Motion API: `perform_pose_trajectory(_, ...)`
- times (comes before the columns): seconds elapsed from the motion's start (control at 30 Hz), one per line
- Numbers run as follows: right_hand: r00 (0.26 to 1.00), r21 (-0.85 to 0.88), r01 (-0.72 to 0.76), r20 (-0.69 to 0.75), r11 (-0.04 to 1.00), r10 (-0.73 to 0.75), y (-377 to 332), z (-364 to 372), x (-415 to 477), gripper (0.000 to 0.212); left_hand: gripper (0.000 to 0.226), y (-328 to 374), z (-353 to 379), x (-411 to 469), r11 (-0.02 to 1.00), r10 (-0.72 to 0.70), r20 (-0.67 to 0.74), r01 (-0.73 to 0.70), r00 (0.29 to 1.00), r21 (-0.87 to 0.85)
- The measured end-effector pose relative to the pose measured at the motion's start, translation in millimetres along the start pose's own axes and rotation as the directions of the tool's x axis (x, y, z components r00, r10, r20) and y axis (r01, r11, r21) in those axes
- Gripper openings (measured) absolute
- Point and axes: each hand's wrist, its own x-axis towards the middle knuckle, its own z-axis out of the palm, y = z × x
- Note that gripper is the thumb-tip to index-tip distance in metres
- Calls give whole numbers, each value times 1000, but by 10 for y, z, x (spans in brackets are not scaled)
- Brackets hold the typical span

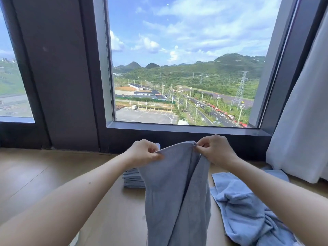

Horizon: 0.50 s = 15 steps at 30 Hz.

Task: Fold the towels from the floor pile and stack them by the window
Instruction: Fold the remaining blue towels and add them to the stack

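A grey-blue towel (175, 192) hangs lengthwise in front of me, held up by its top edge. My left hand (143, 152) pinches the top left corner and my right hand (215, 150) pinches the top right corner, the two close together. Behind the towel, on the floor near the window, lies a stack of folded blue towels (132, 178), partly hidden. A loose pile of crumpled blue towels (246, 210) lies on the floor to the right, under my right forearm.
A large window (186, 68) with a dark sill (177, 129) fills the wall ahead. A white curtain (301, 130) hangs at the right, reaching the floor. The wooden floor (44, 174) stretches to the left.
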Motion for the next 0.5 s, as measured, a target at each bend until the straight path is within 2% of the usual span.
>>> perform_pose_trajectory(0.13,997,15,-77,12,997,77,25,-37,-1,12,28,12,9,40,988,-125,-38,121,991,-98)
perform_pose_trajectory(0.3,958,273,-223,238,936,158,-36,15,-47,9,27,152,152,60,990,-119,-44,115,992,-77)
perform_pose_trajectory(0.4,937,487,-286,321,826,135,-78,-9,-62,5,29,232,200,80,971,-122,30,125,992,-204)
perform_pose_trajectory(0.5,933,552,-280,349,785,87,-101,-14,-69,3,23,260,232,99,897,-154,69,169,986,-409)
